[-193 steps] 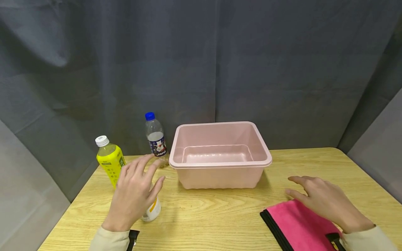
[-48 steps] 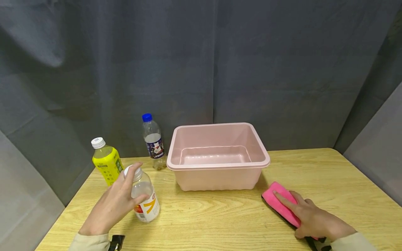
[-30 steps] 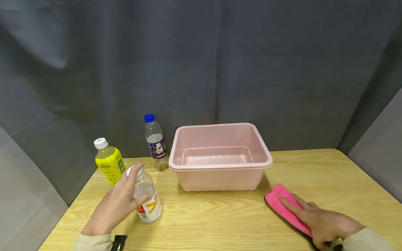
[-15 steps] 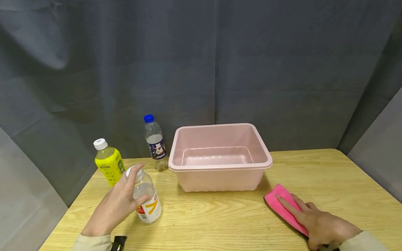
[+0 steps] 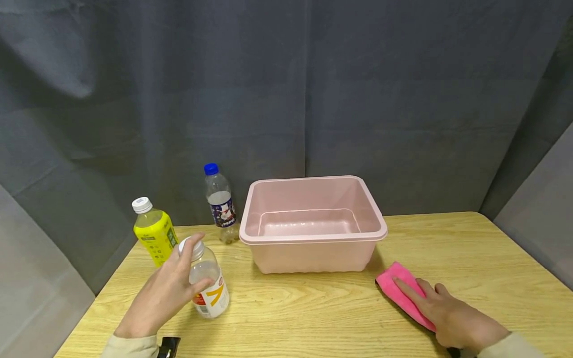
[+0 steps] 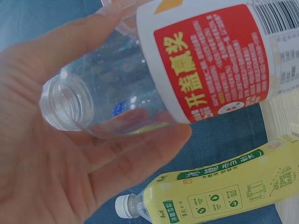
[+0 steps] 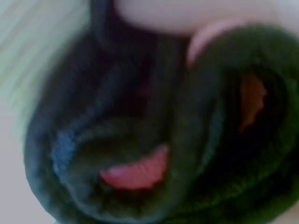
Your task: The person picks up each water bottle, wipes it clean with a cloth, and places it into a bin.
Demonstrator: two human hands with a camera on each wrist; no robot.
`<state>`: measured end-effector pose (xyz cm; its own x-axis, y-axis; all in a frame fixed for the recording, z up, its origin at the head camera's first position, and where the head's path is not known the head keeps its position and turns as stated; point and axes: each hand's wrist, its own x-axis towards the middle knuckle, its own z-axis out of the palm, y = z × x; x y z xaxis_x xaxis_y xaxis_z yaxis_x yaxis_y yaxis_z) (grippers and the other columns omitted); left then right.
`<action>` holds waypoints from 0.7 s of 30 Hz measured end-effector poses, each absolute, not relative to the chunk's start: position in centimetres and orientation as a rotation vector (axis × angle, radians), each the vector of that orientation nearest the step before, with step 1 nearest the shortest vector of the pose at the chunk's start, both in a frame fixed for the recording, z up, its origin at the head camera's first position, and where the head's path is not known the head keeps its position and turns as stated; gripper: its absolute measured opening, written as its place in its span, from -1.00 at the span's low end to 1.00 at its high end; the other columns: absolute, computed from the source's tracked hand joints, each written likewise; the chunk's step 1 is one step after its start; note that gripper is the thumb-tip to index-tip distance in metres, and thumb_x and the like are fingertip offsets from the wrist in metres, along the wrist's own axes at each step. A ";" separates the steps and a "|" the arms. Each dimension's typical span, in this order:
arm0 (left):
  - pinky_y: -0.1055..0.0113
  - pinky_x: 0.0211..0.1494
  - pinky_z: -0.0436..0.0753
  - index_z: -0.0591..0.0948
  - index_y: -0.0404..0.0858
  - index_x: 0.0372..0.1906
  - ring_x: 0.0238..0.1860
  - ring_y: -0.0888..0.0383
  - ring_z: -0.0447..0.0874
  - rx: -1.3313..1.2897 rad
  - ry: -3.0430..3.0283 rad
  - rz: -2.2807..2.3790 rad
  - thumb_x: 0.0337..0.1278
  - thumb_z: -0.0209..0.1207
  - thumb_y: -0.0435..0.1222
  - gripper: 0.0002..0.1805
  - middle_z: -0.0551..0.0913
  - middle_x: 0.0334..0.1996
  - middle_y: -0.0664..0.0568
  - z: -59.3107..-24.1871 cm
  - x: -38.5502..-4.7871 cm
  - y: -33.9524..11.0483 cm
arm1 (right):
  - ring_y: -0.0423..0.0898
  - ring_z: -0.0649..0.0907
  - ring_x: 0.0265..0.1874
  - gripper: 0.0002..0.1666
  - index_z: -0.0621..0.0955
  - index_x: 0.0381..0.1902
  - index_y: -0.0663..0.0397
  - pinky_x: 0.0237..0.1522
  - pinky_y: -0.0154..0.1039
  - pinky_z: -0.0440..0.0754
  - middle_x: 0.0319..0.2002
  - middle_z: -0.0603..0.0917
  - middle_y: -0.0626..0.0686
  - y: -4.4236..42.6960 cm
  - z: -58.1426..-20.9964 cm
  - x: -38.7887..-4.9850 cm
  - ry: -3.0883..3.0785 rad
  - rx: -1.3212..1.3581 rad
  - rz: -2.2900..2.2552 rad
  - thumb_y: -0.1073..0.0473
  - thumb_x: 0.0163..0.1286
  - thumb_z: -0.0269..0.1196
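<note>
In the head view my left hand (image 5: pixel 154 298) grips a clear plastic bottle (image 5: pixel 214 298) with a white, red and orange label. The left wrist view puts the thumb on one side of the bottle (image 6: pixel 210 60) and fingers curled along the other; its threaded neck (image 6: pixel 67 102) looks uncapped and points into the palm. Over to the right, my right hand (image 5: pixel 461 318) grips a folded pink towel (image 5: pixel 398 281) with a dark edge, lying on the table. The right wrist view is blurred and filled by dark rolled folds of the towel (image 7: pixel 182 140), pink showing inside.
A pink plastic bin (image 5: pixel 313 253) stands mid-table between the hands, with nothing visible inside. A yellow bottle (image 5: pixel 156 233) stands behind the left hand. A blue-capped Pepsi bottle (image 5: pixel 222 211) is left of the bin. Grey curtains (image 5: pixel 304 89) close off the back.
Over six seconds ago the left hand hovered over the clear bottle and the right over the towel, spread wider. Both are now gripped, the towel folded narrow. The last second shows hardly any movement.
</note>
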<state>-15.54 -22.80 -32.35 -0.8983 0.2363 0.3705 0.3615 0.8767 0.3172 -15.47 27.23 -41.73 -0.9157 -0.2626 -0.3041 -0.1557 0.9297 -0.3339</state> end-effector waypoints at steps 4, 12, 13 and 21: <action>-0.15 -0.20 0.73 0.24 -0.24 0.42 -0.03 -0.24 0.66 -0.453 -2.719 -0.554 -0.04 0.55 -0.30 -0.06 0.53 0.15 -0.37 -32.4 -15.6 -22.8 | 0.39 0.44 -0.02 0.22 0.17 0.50 0.11 -0.52 -0.11 0.58 0.14 0.38 0.38 27.2 -42.0 -15.7 2.896 -0.462 -0.258 0.76 -0.13 0.29; -0.15 -0.23 0.73 0.25 -0.24 0.41 -0.03 -0.25 0.65 -0.440 -2.734 -0.560 -0.03 0.55 -0.29 -0.07 0.53 0.15 -0.39 -32.3 -15.6 -22.8 | 0.19 0.58 -0.29 0.13 0.28 0.43 0.09 -0.28 0.15 0.68 -0.15 0.54 0.26 27.3 -42.0 -16.3 3.076 -0.624 -0.120 0.61 -0.11 0.45; -0.14 -0.23 0.73 0.25 -0.23 0.41 -0.03 -0.25 0.65 -0.438 -2.737 -0.562 -0.02 0.55 -0.29 -0.07 0.52 0.15 -0.39 -32.3 -15.6 -22.8 | 0.18 0.59 -0.31 0.14 0.28 0.44 0.08 -0.28 0.17 0.68 -0.15 0.55 0.28 27.4 -42.0 -16.3 3.077 -0.619 -0.126 0.58 -0.11 0.47; -0.16 -0.21 0.73 0.25 -0.23 0.41 -0.02 -0.26 0.65 -0.442 -2.727 -0.558 -0.03 0.55 -0.30 -0.07 0.53 0.14 -0.39 -32.3 -15.5 -22.8 | 0.06 0.57 -0.52 0.05 0.37 0.41 0.04 -0.40 0.07 0.67 -0.21 0.57 0.25 27.7 -41.7 -16.6 3.125 -0.652 -0.162 0.48 -0.07 0.51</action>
<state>-15.54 -22.78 -32.30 -0.9001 0.2328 0.3682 0.3588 0.8756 0.3235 -16.57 27.74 -41.74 -0.9153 -0.3960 0.0742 -0.4015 0.9116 -0.0879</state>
